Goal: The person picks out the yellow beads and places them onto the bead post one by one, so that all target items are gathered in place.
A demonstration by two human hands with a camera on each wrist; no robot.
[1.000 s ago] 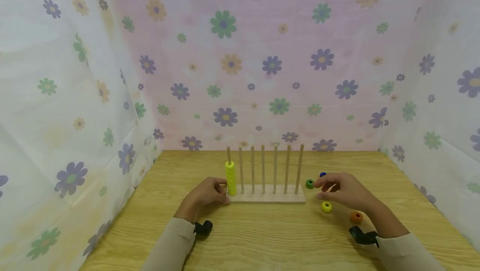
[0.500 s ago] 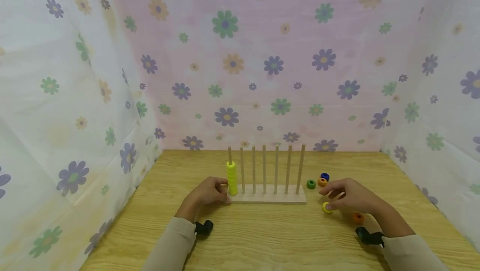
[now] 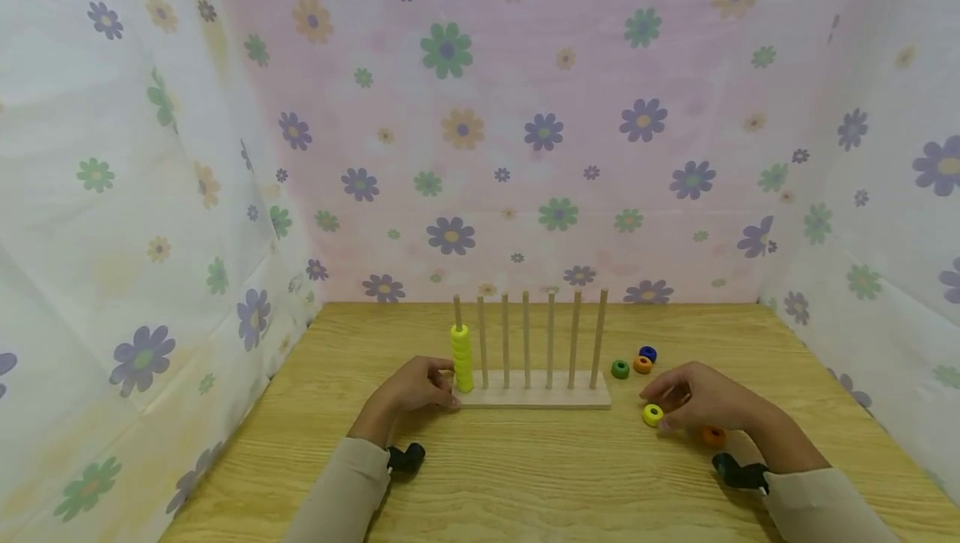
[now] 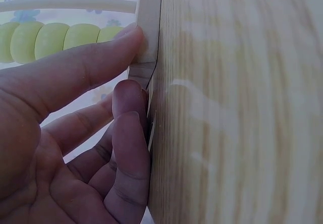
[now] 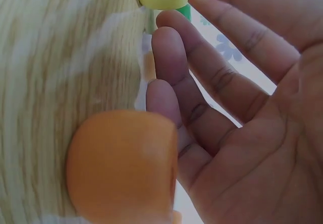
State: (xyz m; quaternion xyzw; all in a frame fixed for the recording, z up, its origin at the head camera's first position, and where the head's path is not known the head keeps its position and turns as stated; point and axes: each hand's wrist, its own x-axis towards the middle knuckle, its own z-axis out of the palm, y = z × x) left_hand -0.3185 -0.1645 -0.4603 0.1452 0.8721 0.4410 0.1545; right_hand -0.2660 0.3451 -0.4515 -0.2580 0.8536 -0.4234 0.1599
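Note:
A wooden abacus stand [image 3: 532,399] with several upright pegs is in the middle of the head view. Yellow beads [image 3: 462,364] are stacked on its leftmost peg. My left hand [image 3: 416,383] holds the base's left end; in the left wrist view the thumb [image 4: 91,67] lies on the base and the other fingers bend at its end. My right hand [image 3: 708,397] is low over the table, thumb and index finger spread about a loose yellow bead [image 3: 648,420]. Whether they touch it cannot be told. An orange bead [image 5: 118,166] lies beside that hand, by the little finger.
Behind the yellow bead lie a green bead [image 3: 617,374], another orange bead [image 3: 638,369] and a blue bead [image 3: 648,351], right of the stand. Flower-printed cloth [image 3: 558,67] closes in the wood-grain table [image 3: 540,476] at the back and sides.
My right hand has drawn back from the green, orange and blue beads toward the near yellow bead, uncovering the far orange bead. The left hand stays at the stand.

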